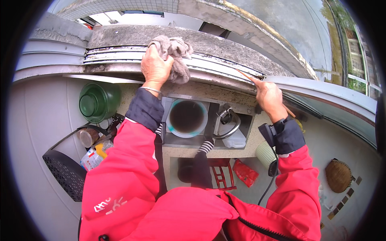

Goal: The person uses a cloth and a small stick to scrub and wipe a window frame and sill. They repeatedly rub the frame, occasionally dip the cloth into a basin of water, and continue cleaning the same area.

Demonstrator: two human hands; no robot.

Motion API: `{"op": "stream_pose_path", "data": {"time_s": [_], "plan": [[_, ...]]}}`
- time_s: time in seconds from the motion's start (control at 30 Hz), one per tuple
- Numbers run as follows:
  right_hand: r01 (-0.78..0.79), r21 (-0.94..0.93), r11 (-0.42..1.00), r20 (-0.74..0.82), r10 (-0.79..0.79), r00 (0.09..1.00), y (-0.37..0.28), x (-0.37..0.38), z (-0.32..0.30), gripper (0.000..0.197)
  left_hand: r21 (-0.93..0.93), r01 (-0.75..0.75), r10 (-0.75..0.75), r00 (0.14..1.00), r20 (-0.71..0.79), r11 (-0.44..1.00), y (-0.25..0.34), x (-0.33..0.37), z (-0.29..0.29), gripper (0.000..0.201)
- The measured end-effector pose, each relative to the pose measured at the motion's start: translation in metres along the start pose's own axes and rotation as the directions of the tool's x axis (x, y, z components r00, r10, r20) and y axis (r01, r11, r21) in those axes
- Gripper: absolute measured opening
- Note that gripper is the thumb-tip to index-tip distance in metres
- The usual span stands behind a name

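Note:
My left hand (156, 68) is closed round a crumpled greyish-brown cloth (177, 50), which lies over the white window track (213, 64). Dark dirt lines the grooves of that track. Toward its right end, my right hand (269, 97) grips a thin wooden stick (245, 74). One end of the stick points at the track and the other shows below my wrist. Beneath my arms, a basin (187, 116) of dark brown water sits in the metal sink.
A curved faucet (232, 126) and a white jug (232, 138) are at the sink's right. Green basins (98, 102) and a black rack (66, 172) with packages stand at left. A red stool (221, 174) is below. A concrete ledge (132, 36) runs outside.

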State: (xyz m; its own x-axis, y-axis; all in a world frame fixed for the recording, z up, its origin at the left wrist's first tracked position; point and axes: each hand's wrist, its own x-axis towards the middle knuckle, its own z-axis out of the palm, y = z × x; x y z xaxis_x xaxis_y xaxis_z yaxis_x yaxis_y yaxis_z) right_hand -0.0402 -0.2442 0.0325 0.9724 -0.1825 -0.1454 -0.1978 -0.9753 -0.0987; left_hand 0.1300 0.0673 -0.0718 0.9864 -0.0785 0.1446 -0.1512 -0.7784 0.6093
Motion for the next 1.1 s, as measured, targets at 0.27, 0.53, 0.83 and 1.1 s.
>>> {"op": "stream_pose_path", "data": {"time_s": [0.27,0.53,0.83,1.1], "plan": [[0.282,0.418,0.863,-0.275,-0.175,0.945,-0.065,-0.015,0.025,0.028,-0.925,0.281,-0.177,0.954,0.241,0.256,-0.014,0.008,-0.032,0.037],[0.139,0.764,0.630,-0.213,0.043,0.976,-0.109,-0.040,0.028,0.031,-0.728,0.632,-0.159,0.716,0.680,-0.266,-0.026,-0.004,-0.060,0.031],[-0.075,0.806,0.587,-0.007,0.136,0.991,-0.141,-0.027,0.054,0.029,-0.852,0.519,-0.133,0.842,0.523,-0.071,0.001,-0.040,-0.043,0.027],[0.009,0.999,-0.035,-0.003,0.174,0.985,-0.150,-0.047,0.052,0.033,-0.671,0.648,-0.150,0.669,0.728,-0.360,-0.001,-0.059,-0.051,0.035]]}}
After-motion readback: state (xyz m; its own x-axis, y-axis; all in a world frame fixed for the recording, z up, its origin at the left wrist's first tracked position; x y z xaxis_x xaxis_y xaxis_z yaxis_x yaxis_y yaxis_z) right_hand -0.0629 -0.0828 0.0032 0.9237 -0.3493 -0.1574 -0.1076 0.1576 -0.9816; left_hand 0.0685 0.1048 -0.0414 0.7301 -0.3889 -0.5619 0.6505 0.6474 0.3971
